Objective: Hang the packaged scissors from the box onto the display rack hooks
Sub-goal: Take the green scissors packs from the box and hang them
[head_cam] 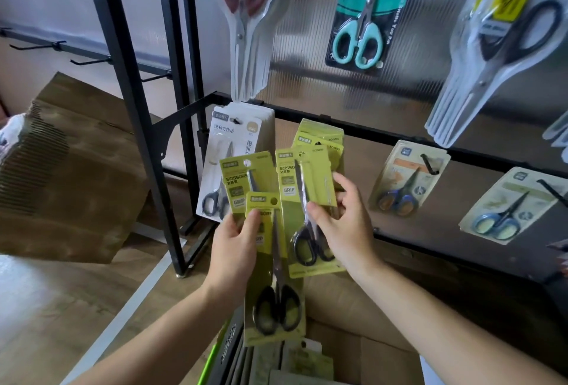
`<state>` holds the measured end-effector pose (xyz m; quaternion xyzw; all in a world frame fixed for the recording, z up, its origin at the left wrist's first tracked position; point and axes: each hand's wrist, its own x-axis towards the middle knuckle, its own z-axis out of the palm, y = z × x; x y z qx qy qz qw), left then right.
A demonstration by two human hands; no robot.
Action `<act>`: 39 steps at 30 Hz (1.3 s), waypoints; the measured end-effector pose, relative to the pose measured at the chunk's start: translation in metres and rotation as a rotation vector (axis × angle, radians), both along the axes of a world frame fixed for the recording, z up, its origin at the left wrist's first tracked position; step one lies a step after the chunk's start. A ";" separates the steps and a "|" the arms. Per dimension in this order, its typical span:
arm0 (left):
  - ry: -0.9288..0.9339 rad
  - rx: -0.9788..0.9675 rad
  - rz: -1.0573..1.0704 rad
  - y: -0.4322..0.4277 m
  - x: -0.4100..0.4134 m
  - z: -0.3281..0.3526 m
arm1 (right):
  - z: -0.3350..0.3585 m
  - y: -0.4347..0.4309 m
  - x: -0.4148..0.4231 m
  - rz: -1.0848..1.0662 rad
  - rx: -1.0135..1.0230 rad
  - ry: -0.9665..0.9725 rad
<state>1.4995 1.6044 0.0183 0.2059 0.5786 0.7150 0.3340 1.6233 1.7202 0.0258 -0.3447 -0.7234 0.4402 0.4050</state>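
Nearest to the camera, at the bottom edge, is the open cardboard box (347, 351), and more packaged scissors stand upright inside it, only their top edges visible. Two bare forearms reach up from the lower corners over this box. Left hand (235, 249) is closed around a small fan of yellow-green scissors packs (272, 264); the thumb presses on the front card, which hangs down toward the box and shows black handles at its lower end, and at least one more card sits behind it, higher and to the left. Right hand (341, 225) pinches a single yellow-green pack (304, 200) between thumb and fingers, holding it upright just beside the left hand's packs; its black handles are below the thumb. Directly behind this pack, a stack of the same yellow-green packs (321, 139) hangs already on a hook of the black display rack (399, 135). To the left of that stack hangs a white pack (221, 163) with grey-handled scissors. Higher on the rack hang red-handled scissors (242, 0), a teal card with mint-handled scissors (365, 13) and black-handled scissors in clear packs (504, 46). On the lower right, two packs with blue-handled scissors (405, 182) hang on their own hooks.
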 end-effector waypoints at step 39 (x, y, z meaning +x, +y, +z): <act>0.067 -0.069 -0.045 0.006 -0.004 0.018 | -0.003 0.031 -0.013 -0.303 0.578 -0.695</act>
